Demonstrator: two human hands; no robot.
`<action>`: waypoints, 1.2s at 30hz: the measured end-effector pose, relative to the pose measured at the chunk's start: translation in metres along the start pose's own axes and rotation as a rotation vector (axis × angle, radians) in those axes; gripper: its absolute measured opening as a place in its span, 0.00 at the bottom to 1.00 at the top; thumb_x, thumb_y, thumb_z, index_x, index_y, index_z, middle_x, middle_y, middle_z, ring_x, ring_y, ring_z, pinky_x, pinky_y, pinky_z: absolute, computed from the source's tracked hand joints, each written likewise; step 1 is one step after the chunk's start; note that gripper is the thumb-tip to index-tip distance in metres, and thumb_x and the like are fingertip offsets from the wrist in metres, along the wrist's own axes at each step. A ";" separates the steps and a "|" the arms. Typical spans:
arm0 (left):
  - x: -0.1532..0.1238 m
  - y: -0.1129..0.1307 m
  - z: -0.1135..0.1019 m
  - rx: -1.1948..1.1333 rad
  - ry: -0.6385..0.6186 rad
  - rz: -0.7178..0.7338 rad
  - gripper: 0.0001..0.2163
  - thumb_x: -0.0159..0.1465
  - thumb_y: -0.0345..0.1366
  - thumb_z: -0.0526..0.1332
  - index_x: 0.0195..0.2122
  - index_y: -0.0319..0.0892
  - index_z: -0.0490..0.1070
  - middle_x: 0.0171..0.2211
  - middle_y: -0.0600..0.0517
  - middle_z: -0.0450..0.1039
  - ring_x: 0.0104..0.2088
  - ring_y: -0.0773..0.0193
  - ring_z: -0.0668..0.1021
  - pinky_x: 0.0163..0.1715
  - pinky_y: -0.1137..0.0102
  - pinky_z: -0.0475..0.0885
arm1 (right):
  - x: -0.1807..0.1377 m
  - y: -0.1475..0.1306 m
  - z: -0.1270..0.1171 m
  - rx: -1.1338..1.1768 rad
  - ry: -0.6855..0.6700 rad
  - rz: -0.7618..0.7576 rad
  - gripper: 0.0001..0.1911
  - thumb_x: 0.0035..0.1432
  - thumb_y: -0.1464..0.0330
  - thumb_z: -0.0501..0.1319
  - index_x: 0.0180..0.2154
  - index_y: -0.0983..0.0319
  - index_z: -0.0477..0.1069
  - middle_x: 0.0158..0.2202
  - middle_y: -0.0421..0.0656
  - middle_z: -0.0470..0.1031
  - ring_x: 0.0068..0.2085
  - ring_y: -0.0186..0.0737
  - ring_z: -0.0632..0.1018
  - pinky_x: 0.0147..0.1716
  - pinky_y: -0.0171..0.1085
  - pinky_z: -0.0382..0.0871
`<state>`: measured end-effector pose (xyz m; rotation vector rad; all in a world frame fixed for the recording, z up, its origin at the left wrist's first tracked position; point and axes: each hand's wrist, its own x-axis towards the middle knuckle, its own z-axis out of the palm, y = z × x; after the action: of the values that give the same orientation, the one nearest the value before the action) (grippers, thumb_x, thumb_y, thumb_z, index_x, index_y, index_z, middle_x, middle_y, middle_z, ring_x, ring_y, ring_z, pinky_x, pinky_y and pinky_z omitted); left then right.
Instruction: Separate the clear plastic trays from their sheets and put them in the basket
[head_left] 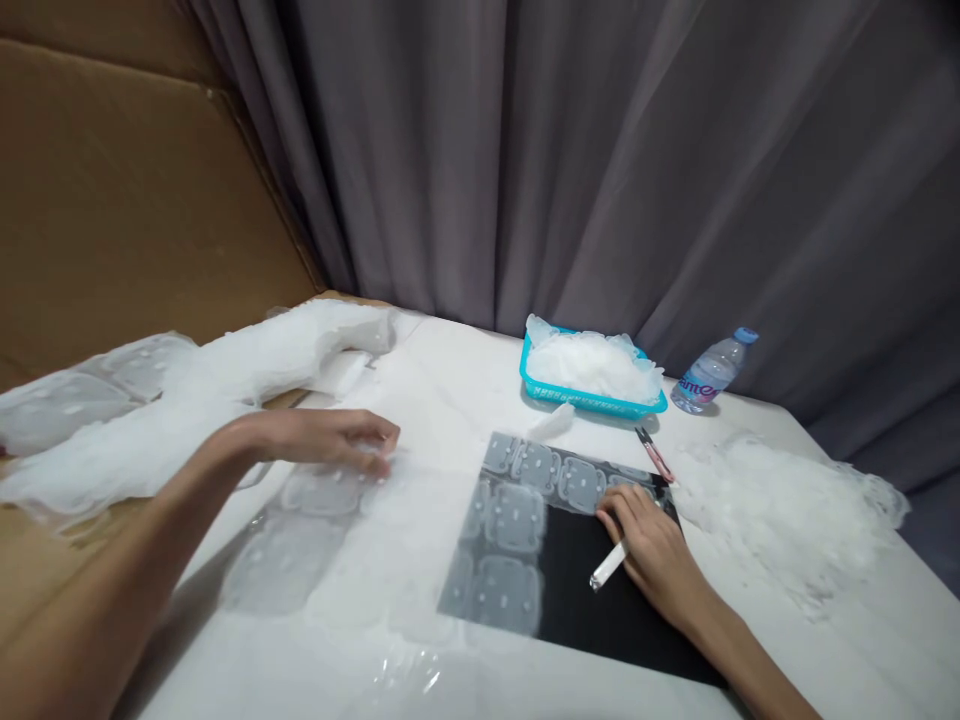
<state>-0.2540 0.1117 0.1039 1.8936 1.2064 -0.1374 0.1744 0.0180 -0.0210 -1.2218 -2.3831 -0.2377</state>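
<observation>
My left hand (341,438) reaches out to the left and its fingers curl on the edge of a clear moulded plastic sheet (315,520) lying on the white table (450,390). My right hand (649,545) rests on a black mat (600,610) and is closed round a white pen-like tool (607,566). Its fingertips press on the same kind of clear sheet (525,510) where it lies over the mat, showing rows of rounded square cells.
A turquoise basket (592,400) of clear plastic pieces stands at the back. A water bottle (712,372) lies beside it, a pink-handled cutter (655,455) in front. Loose plastic scraps (787,510) pile at right, stacked sheets (187,390) and cardboard (135,200) at left, grey curtain behind.
</observation>
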 end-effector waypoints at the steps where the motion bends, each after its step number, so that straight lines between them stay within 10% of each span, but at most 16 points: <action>1: -0.005 -0.005 -0.005 -0.017 0.075 -0.051 0.16 0.63 0.52 0.62 0.37 0.42 0.71 0.30 0.57 0.72 0.32 0.66 0.71 0.29 0.78 0.61 | 0.000 -0.001 0.001 0.004 -0.010 0.008 0.08 0.74 0.73 0.49 0.41 0.59 0.65 0.39 0.47 0.74 0.39 0.47 0.76 0.37 0.43 0.70; 5: -0.022 -0.029 -0.025 -0.078 0.332 -0.203 0.22 0.62 0.51 0.62 0.54 0.46 0.70 0.32 0.59 0.76 0.32 0.67 0.73 0.34 0.78 0.62 | 0.001 -0.005 -0.002 0.059 -0.066 0.034 0.09 0.74 0.73 0.48 0.39 0.59 0.63 0.38 0.46 0.72 0.38 0.47 0.74 0.36 0.43 0.69; 12: -0.045 -0.062 -0.045 0.285 0.701 -0.528 0.29 0.72 0.55 0.42 0.49 0.38 0.73 0.32 0.55 0.77 0.29 0.69 0.71 0.38 0.74 0.64 | 0.003 -0.021 -0.028 0.257 -0.258 -0.015 0.10 0.73 0.75 0.46 0.40 0.58 0.62 0.39 0.46 0.71 0.40 0.47 0.74 0.37 0.44 0.71; 15: -0.047 -0.055 -0.040 0.455 0.830 -0.667 0.24 0.72 0.50 0.48 0.46 0.35 0.75 0.39 0.46 0.77 0.42 0.57 0.74 0.48 0.65 0.65 | 0.001 -0.022 -0.040 0.319 -0.305 -0.047 0.09 0.73 0.74 0.47 0.42 0.57 0.62 0.40 0.46 0.72 0.41 0.48 0.75 0.41 0.45 0.73; 20: 0.000 -0.002 -0.004 0.688 1.039 -0.226 0.16 0.70 0.37 0.52 0.49 0.31 0.72 0.50 0.35 0.71 0.54 0.43 0.69 0.58 0.50 0.59 | 0.002 -0.021 -0.054 0.472 -0.461 0.018 0.08 0.74 0.72 0.50 0.40 0.56 0.63 0.40 0.42 0.73 0.44 0.44 0.77 0.50 0.43 0.75; 26: 0.100 0.066 0.072 0.484 0.677 0.341 0.13 0.72 0.43 0.55 0.50 0.44 0.73 0.53 0.43 0.74 0.54 0.49 0.74 0.59 0.57 0.62 | 0.002 -0.017 -0.064 0.599 -0.546 0.029 0.06 0.73 0.69 0.53 0.40 0.55 0.65 0.40 0.40 0.74 0.45 0.42 0.78 0.54 0.42 0.74; 30: 0.128 0.072 0.104 0.336 0.583 0.342 0.16 0.70 0.48 0.59 0.53 0.45 0.70 0.48 0.45 0.76 0.49 0.51 0.77 0.50 0.62 0.68 | 0.000 -0.014 -0.067 0.621 -0.604 0.005 0.06 0.73 0.70 0.54 0.40 0.55 0.64 0.40 0.39 0.75 0.46 0.41 0.78 0.58 0.44 0.71; 36: 0.126 0.056 0.095 0.096 0.427 0.186 0.13 0.68 0.49 0.58 0.43 0.44 0.70 0.32 0.53 0.78 0.33 0.59 0.78 0.31 0.70 0.65 | 0.003 -0.012 -0.078 0.674 -0.666 0.023 0.07 0.72 0.70 0.55 0.38 0.55 0.66 0.40 0.40 0.76 0.45 0.43 0.79 0.61 0.50 0.68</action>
<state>-0.1123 0.1220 0.0157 2.1788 1.3068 0.3313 0.1871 -0.0143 0.0499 -1.0792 -2.6027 1.0498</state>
